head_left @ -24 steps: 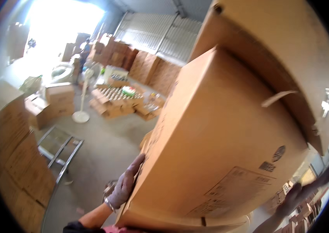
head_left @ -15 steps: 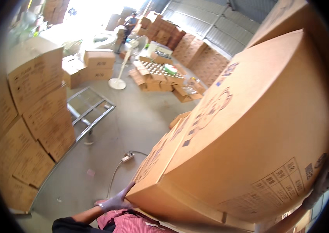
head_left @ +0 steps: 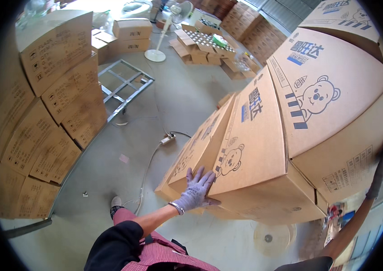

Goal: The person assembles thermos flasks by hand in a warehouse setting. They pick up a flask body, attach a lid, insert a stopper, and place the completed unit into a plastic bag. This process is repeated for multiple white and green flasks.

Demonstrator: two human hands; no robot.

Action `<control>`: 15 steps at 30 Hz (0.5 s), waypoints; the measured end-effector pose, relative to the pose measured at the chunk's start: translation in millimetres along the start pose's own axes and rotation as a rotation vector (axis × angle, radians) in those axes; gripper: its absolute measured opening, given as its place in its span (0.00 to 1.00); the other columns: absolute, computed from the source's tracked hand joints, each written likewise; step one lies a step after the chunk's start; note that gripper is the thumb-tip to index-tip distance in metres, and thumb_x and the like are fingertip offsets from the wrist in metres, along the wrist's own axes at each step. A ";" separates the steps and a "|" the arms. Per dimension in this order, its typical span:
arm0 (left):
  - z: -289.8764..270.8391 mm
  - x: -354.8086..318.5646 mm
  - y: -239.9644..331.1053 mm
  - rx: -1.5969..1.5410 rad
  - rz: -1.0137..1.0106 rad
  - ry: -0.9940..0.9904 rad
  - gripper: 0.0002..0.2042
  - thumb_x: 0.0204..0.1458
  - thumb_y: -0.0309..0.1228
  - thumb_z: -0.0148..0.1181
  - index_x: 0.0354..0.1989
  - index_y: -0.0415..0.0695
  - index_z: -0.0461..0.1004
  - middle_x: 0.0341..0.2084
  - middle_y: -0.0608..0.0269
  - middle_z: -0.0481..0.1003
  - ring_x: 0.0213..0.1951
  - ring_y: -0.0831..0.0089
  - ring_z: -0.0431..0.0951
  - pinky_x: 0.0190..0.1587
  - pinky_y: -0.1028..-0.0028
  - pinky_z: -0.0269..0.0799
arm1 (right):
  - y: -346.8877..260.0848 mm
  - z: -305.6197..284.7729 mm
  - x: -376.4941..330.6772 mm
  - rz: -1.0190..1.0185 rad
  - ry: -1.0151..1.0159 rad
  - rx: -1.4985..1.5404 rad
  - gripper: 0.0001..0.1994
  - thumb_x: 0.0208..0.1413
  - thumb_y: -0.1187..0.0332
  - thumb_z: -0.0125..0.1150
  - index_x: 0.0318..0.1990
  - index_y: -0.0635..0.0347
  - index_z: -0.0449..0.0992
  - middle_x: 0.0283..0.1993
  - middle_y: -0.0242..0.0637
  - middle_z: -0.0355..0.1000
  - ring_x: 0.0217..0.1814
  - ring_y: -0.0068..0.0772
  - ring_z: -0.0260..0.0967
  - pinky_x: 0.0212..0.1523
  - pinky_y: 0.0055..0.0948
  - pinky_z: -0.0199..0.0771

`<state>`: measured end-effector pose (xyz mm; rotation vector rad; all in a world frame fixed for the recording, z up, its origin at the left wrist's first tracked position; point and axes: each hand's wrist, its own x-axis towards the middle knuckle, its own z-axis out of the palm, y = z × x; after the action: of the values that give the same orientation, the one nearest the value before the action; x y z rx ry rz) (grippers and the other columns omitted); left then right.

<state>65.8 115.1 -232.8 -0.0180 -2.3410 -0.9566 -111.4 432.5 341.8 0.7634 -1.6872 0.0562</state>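
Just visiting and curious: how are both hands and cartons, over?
Left hand: open, against lower carton. Right hand: open, at upper carton, right end. Both cartons stacked. Power strip on floor, left of them.

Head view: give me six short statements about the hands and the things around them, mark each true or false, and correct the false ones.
1. A white power strip lies on the floor. True.
2. The left hand rests on that power strip. False: it touches a bear-printed cardboard box.
3. The left hand wears a glove. True.
4. The right hand is near the picture's left edge. False: it is near the right edge.
5. The standing fan is black. False: it is white.
6. A metal frame is to the left of the power strip. True.
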 end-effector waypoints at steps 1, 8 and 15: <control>-4.1 -1.7 0.5 -0.010 -0.022 -0.052 0.57 0.32 0.65 0.69 0.68 0.40 0.55 0.64 0.47 0.60 0.67 0.38 0.53 0.66 0.34 0.30 | 10.9 -4.4 -3.4 0.070 0.018 0.034 0.31 0.68 0.50 0.44 0.72 0.56 0.52 0.75 0.42 0.48 0.77 0.41 0.43 0.73 0.39 0.45; -29.1 7.2 3.9 0.052 -0.060 -0.433 0.62 0.33 0.71 0.64 0.72 0.41 0.46 0.67 0.44 0.55 0.71 0.42 0.47 0.66 0.33 0.30 | 24.2 -45.2 -34.9 0.057 0.012 -0.076 0.30 0.69 0.50 0.38 0.71 0.61 0.54 0.73 0.49 0.52 0.75 0.48 0.46 0.72 0.41 0.46; -59.0 63.4 -14.4 -0.007 0.159 -0.476 0.63 0.32 0.70 0.64 0.68 0.32 0.49 0.63 0.44 0.61 0.67 0.52 0.60 0.68 0.42 0.42 | -16.8 -24.5 21.4 0.064 -0.063 -0.440 0.29 0.68 0.49 0.40 0.70 0.57 0.57 0.70 0.46 0.58 0.72 0.48 0.53 0.71 0.40 0.50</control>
<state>41.8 53.6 -174.9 -0.4750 -2.7118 -0.9594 -83.1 420.3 361.5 0.3832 -1.7018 -0.2891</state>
